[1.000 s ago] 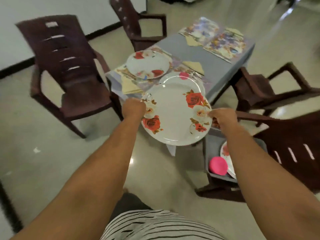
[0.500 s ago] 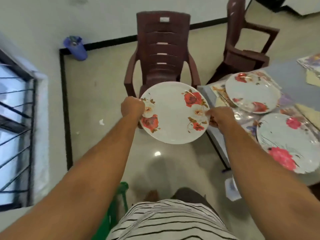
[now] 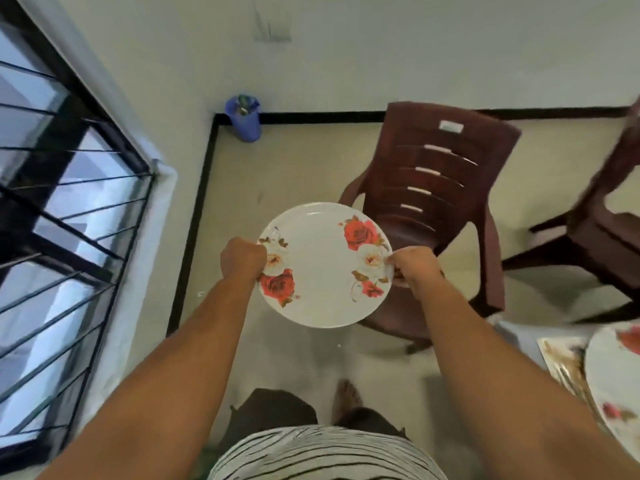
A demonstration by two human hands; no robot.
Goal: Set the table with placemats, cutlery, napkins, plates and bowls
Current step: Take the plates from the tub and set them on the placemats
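Observation:
A round white plate with red roses (image 3: 320,268) hangs level in the air in front of me, above the floor. My left hand (image 3: 242,259) grips its left rim with curled fingers. My right hand (image 3: 412,266) grips the right rim, thumb on top. At the far right edge another rose-patterned plate (image 3: 613,382) lies on a floral placemat (image 3: 562,362) at the table's corner (image 3: 512,332).
A brown plastic chair (image 3: 436,188) stands just beyond the held plate. A second brown chair (image 3: 602,233) is at the right. A blue bin (image 3: 244,117) sits by the wall corner. A barred window (image 3: 59,237) fills the left side.
My view has swung left, away from the table. The held plate stays between both hands; the table and its set plates have slid to the right edge.

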